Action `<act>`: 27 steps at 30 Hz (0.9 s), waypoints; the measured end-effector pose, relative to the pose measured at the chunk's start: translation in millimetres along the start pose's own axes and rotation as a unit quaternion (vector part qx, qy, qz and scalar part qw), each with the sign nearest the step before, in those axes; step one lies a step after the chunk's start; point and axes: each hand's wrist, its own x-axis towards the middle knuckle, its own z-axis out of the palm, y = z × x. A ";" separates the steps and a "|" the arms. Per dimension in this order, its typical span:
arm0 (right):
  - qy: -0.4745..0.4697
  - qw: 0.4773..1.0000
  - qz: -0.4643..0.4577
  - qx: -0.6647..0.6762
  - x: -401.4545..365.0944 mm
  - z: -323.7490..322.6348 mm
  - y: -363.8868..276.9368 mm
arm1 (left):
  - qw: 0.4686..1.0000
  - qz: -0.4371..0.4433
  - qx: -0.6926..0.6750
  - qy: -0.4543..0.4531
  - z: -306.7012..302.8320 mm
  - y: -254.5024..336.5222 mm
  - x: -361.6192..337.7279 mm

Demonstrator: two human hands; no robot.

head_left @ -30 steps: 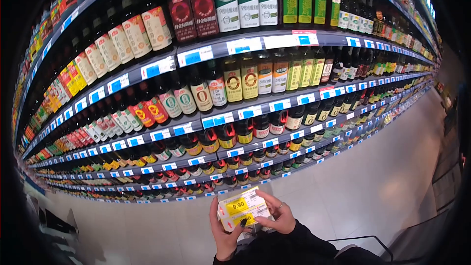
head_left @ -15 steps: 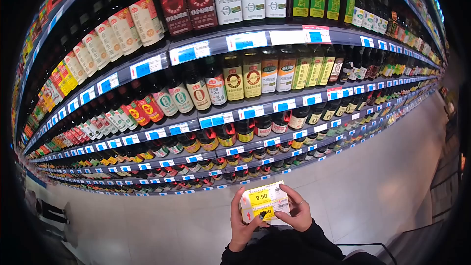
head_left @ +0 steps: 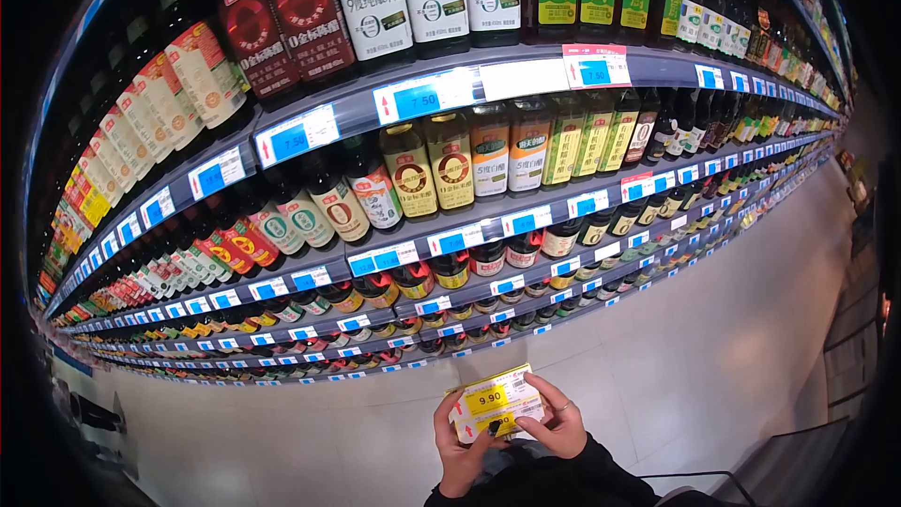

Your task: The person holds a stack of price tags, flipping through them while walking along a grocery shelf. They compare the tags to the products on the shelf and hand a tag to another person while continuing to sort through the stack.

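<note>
My left hand (head_left: pixel 458 446) and my right hand (head_left: pixel 558 421) hold a small stack of yellow and white price tags (head_left: pixel 499 401) between them, low in the view. The top tag reads 9.90, and a second one shows below it, partly covered by my left thumb. Fingers of both hands are closed on the edges of the stack. A ring sits on a finger of my right hand.
Long shelves of bottles curve across the view, with blue and white price labels (head_left: pixel 424 100) on their edges. Dark red boxes (head_left: pixel 305 14) stand on an upper shelf. Grey tiled floor (head_left: pixel 375 432) lies below. A person's dark-clad legs (head_left: pixel 94 410) show far left.
The upper shelf looks nearer and larger, and its bottles have shifted to the left in view. My hands, still holding the tags, appear slightly lower and further left.
</note>
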 end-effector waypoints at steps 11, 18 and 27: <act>0.019 1.000 -0.008 -0.010 51.7 -21.7 -16.6 | 0.999 0.017 0.025 -0.012 17.8 -0.1 65.7; 0.048 0.998 -0.040 0.010 60.9 -31.7 -22.4 | 0.995 0.007 0.050 -0.089 31.9 6.8 88.3; 0.030 0.999 -0.031 0.022 53.8 -34.4 -28.7 | 0.997 -0.008 0.053 -0.056 42.0 12.9 80.2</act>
